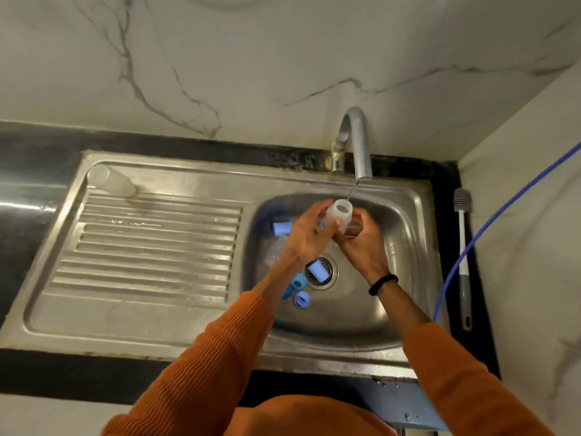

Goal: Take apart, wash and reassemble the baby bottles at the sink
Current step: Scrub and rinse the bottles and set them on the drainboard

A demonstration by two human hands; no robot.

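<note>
**Under the tap: a bottle body held between both hands**

Over the steel sink basin, a translucent white plastic bottle body is held with its open mouth turned up and towards the thin stream of water falling from the curved chrome tap. The left hand is wrapped around the bottle's left side, its fingers curled behind the bottle and the thumb laid across the front. The right hand is set against the bottle's right and lower side, with fingers curled; whether they grip the bottle or only steady it cannot be told, as motion blur obscures them.

Below the hands, loose blue plastic parts are scattered in the basin: a pale blue cylindrical cap near the left wall, a second pale blue cap lying on the drain strainer, and two blue screw rings just beside the drain, near the left forearm. The right half of the basin floor is left open.

On the ribbed steel draining board to the left, a clear plastic bottle body is laid on its side at the far corner, well apart from the hands. On the black bench to the right of the sink, a grey-and-white bottle brush lies along the basin's edge, and a blue hose is draped past it.
</note>
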